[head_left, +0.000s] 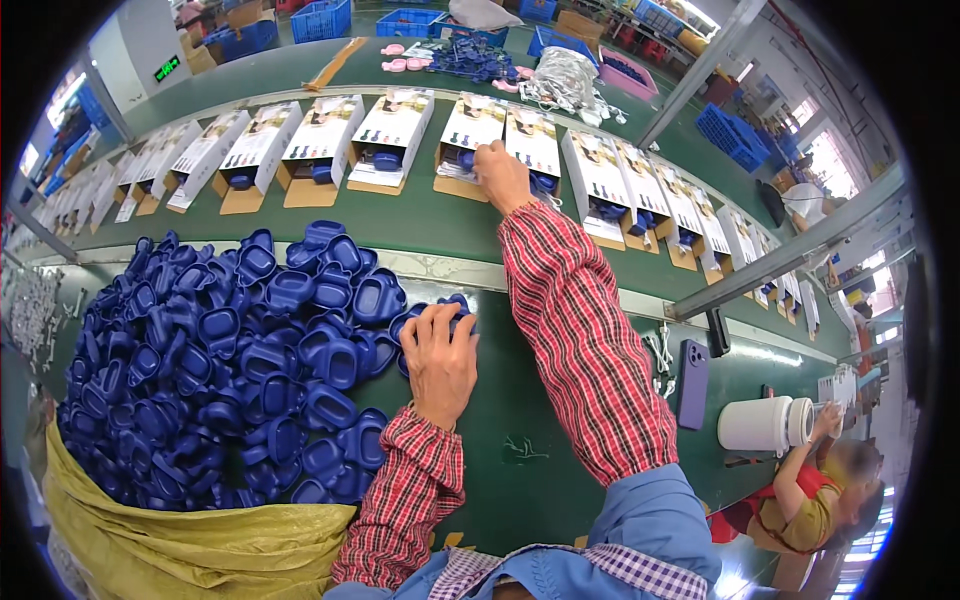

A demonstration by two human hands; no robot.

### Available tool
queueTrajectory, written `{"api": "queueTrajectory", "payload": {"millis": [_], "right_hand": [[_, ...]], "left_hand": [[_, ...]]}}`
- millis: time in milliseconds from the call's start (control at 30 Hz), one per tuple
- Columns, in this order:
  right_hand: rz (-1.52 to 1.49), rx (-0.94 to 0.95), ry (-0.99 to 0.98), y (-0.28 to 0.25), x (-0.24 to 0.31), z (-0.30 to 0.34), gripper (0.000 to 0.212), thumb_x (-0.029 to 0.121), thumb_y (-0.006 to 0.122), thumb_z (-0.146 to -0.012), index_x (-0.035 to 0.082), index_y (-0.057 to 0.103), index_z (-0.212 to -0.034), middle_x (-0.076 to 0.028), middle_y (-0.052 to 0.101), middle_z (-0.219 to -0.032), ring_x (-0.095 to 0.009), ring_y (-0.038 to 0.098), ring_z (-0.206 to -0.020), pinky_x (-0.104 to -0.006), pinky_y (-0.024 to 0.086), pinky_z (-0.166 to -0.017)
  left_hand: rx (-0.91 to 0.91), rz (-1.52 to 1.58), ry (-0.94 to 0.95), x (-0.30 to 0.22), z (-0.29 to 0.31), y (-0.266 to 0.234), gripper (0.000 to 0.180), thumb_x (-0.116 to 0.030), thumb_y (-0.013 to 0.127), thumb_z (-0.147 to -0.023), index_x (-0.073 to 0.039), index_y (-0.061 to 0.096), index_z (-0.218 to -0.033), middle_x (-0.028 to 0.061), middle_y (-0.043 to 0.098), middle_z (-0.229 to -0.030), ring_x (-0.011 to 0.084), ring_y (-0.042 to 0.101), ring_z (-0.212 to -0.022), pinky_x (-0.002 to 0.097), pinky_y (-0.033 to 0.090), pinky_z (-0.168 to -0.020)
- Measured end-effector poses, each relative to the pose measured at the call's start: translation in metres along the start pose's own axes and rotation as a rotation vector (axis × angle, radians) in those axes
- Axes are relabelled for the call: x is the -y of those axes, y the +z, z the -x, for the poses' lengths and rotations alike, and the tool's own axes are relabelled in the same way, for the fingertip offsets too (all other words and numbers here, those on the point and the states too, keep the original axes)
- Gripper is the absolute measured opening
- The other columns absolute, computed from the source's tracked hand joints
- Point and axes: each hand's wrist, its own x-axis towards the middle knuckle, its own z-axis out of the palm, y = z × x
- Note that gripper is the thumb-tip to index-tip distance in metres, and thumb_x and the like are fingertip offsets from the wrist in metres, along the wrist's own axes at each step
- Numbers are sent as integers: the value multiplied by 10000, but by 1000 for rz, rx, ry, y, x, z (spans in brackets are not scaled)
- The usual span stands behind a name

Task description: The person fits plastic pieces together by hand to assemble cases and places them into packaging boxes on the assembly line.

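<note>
My right hand (pixel 503 180) reaches across to the open end of a white printed box (pixel 474 120). Its fingers are bent closed at a blue plastic part (pixel 466 160) in the box's mouth; the fingertips are partly hidden. At the right edge of a heap of blue plastic parts (pixel 270 290), my left hand (pixel 440 360) curls its fingers over another blue part (pixel 457 302), which shows past the fingertips. The heaped parts are rounded with oval hollows. Beside the right hand stands a second white box (pixel 532 140), with blue showing at its open end.
More open boxes (pixel 395 125) line the green belt (pixel 410 215) on both sides. A yellow sack (pixel 200 550) lies below the heap. To the right are white cables (pixel 660 350), a purple phone (pixel 692 385) and a white jug (pixel 752 424). Another person (pixel 800 500) sits at far right.
</note>
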Motion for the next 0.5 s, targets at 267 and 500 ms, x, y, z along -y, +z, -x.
{"api": "queueTrajectory", "payload": {"millis": [267,500], "right_hand": [[-453,-99,-229,4,56,100,85,125,634,-926,59,631,-980,-126,598,-997,-344,640,-877,-415,532,-731],[-303,-115,-79,2,41,98,250,114,650,-911,70,572,-1145,-141,548,-1114,-380,641,-936,-460,546,-752]], "left_hand": [[-92,-44,-89,17,0,-4,278,22,623,-816,3,669,-1089,162,557,-1277,358,520,-1214,461,437,-1013],[-82,-23,-46,18,0,-2,207,-23,696,-811,-15,676,-1017,127,590,-1191,340,535,-1178,463,438,-989]]}}
